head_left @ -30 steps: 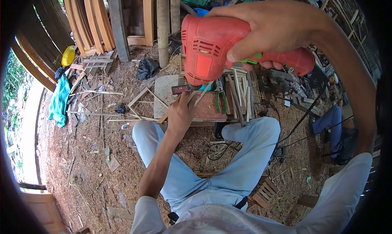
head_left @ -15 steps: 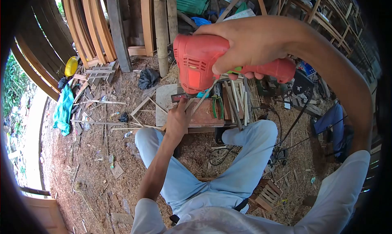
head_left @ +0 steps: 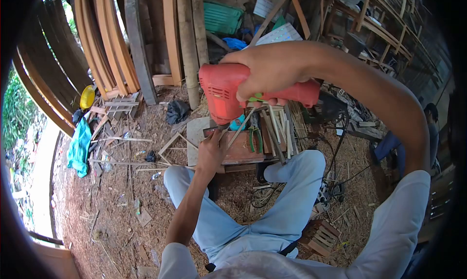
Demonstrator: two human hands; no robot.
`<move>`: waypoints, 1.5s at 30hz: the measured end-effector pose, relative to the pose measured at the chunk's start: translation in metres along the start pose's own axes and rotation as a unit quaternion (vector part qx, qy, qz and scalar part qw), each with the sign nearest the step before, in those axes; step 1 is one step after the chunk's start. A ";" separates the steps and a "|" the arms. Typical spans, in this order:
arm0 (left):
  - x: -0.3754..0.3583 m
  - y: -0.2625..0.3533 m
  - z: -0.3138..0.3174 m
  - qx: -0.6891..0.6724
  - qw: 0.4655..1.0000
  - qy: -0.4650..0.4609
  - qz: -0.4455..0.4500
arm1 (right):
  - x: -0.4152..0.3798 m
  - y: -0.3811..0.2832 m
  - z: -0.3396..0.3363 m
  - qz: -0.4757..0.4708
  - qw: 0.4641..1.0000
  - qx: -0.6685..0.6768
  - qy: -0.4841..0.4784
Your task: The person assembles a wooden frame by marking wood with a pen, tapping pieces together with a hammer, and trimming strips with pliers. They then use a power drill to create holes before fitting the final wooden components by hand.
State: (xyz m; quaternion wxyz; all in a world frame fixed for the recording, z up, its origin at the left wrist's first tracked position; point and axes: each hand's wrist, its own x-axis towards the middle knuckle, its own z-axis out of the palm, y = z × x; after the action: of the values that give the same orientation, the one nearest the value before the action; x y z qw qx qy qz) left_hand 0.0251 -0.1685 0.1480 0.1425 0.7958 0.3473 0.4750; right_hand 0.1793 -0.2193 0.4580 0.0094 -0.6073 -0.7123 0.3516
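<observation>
A red power drill [head_left: 221, 91] points downward over a low work surface, with my right hand [head_left: 272, 72] wrapped round its handle. Below the drill's nose, my left hand [head_left: 212, 151] pinches a small dark flat piece [head_left: 209, 132] against the surface. Where the drill's tip meets the piece is too small to make out. Green-handled pliers [head_left: 255, 139] lie to the right on a reddish-brown board [head_left: 238, 150]. Thin wooden strips [head_left: 278, 125] lie beside them.
A person [head_left: 430, 128] sits at the far right, partly behind my arm. Cables [head_left: 335, 152] run over the floor on the right. Curved wooden frames [head_left: 114, 40] and a bamboo pole [head_left: 187, 45] stand at the back left. A black bag [head_left: 177, 112] lies on the littered floor.
The drill and my right hand appear lower and further left in view, with the drill's nose nearer the piece. The surroundings have shifted down as the view tilted. Both hands keep their holds.
</observation>
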 end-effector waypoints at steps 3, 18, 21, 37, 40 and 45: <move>0.001 0.000 0.001 -0.012 1.000 -0.001 -0.008 | -0.006 0.012 -0.010 -0.007 1.000 0.018 0.003; 0.007 -0.006 -0.013 0.004 0.997 -0.009 -0.080 | -0.069 0.051 -0.054 -0.043 0.962 -0.018 0.268; 0.010 -0.017 -0.013 -0.016 0.998 0.049 -0.038 | -0.050 0.108 -0.037 -0.025 0.938 -0.032 0.344; 0.022 -0.013 -0.018 0.011 0.996 0.034 -0.085 | 0.138 0.422 0.171 0.027 0.850 -0.295 0.436; 0.024 -0.015 -0.021 0.020 0.993 0.025 -0.111 | 0.141 0.440 0.175 0.072 0.860 -0.330 0.381; 0.025 -0.016 -0.020 0.042 0.991 0.014 -0.127 | 0.147 0.451 0.192 0.094 0.880 -0.335 0.324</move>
State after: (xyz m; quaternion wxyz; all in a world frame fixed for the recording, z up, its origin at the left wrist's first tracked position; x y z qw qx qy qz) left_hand 0.0090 -0.1421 0.1661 0.1636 0.7440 0.4671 0.4489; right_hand 0.4436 -0.1782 0.0217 0.0027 -0.7183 -0.6843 -0.1254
